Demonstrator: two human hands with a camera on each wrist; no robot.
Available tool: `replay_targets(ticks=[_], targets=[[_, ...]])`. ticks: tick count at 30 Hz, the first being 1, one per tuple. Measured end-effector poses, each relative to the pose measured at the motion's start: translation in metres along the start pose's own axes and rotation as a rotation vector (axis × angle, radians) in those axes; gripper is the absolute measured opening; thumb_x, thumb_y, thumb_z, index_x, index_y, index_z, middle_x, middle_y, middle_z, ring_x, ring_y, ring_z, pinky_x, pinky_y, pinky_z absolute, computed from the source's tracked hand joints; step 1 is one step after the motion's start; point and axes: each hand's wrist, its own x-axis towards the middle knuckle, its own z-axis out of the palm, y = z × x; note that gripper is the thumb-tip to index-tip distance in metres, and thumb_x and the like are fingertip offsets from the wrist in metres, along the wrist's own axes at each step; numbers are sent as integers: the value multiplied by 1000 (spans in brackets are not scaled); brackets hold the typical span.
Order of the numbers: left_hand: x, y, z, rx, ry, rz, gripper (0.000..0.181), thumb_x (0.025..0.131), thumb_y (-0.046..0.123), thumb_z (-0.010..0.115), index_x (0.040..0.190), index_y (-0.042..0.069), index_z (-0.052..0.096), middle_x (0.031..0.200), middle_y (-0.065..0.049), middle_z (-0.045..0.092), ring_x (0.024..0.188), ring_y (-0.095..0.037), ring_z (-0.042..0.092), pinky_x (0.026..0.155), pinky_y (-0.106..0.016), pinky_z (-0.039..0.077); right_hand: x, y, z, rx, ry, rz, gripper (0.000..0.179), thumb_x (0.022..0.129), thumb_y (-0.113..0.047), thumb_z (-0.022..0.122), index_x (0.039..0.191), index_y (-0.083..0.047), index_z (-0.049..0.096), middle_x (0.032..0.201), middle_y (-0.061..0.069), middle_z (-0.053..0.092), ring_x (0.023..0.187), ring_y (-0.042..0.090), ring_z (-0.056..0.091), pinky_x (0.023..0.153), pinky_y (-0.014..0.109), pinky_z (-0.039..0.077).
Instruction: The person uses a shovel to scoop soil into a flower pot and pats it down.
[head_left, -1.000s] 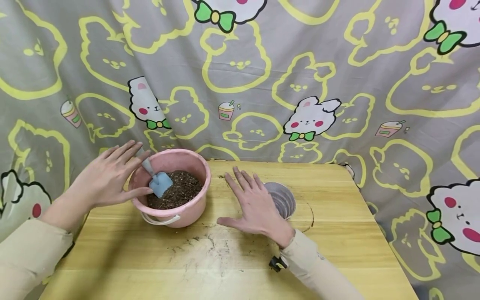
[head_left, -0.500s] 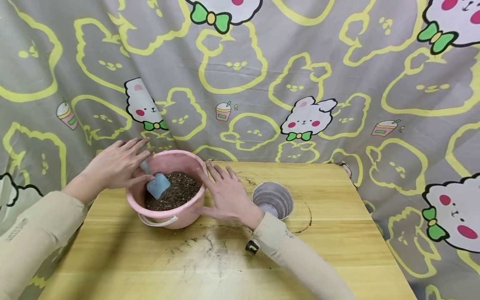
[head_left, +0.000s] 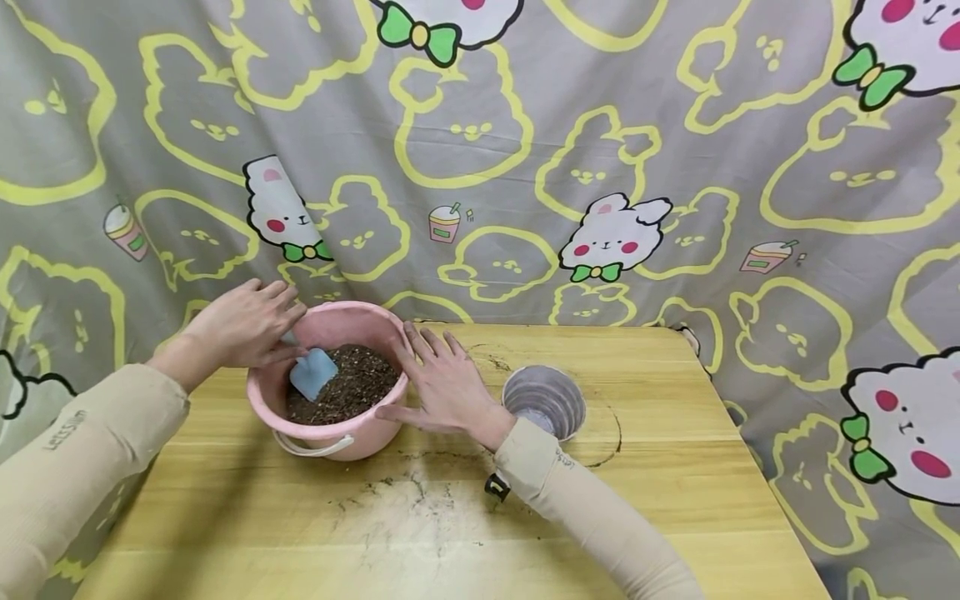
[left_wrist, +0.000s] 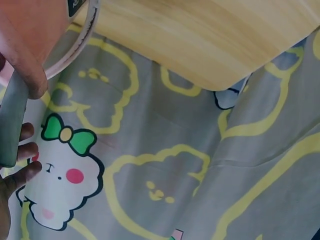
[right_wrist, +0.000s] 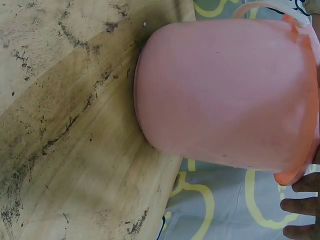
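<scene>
A pink bucket (head_left: 366, 437) holding dark soil (head_left: 362, 382) stands at the left of the table. In it leans a small trowel, its blue blade (head_left: 313, 377) lying against the soil. My left hand (head_left: 246, 325), over the bucket's left rim, holds the trowel's grey handle (left_wrist: 13, 117) with the thumb on one side and curled fingers on the other. Against the bucket's right side rests my right hand (head_left: 447, 385), its fingers straight and spread along the rim. The right wrist view shows the bucket's wall (right_wrist: 225, 95) up close, fingertips beyond the rim.
Right of the bucket stands a ridged grey pot (head_left: 545, 400), tilted in view. Soil crumbs (head_left: 420, 492) are scattered over the wooden table (head_left: 645, 517). A patterned grey curtain (head_left: 480, 100) hangs behind and at both sides.
My right hand has moved left from beside the pot to the bucket's side. The left hand has come down onto the trowel handle, its fingers going from straight to curled.
</scene>
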Motion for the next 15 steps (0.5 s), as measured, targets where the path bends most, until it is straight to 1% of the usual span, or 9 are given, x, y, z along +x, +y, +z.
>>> replay_targets(ticks=[3,6,8,11,15], targets=[[1,2,-3,24,-74,-11,53,77,51,87,91,5,65,86,-12,63,82,-31,59,66,-48,51,0,0,0,-3,5,-5,113,86,-94,44,166,-16,32,174,13,31,150,32,51,122,53,43],[2,4,-7,38,-144,-22,49,80,48,87,91,4,68,85,-12,68,81,-31,62,68,-48,54,0,0,0,-3,3,-4,113,86,-94,44,167,-15,32,174,13,31,150,33,51,121,53,44],[2,4,-9,42,-177,-31,48,81,47,87,89,4,68,83,-12,69,79,-31,63,67,-48,56,0,0,0,0,4,-1,113,86,-94,44,166,-15,32,174,13,31,150,33,51,122,53,44],[2,5,-11,35,-201,-47,46,82,47,87,82,6,66,79,-11,68,73,-31,63,62,-48,56,1,0,1,-7,7,-1,114,86,-94,44,166,-14,32,174,13,31,151,31,50,124,52,41],[-1,6,-13,7,-182,-64,45,80,45,89,76,8,63,73,-11,66,68,-32,63,58,-49,56,0,0,2,-11,6,1,116,86,-94,43,166,-11,33,174,13,30,151,29,49,126,51,39]])
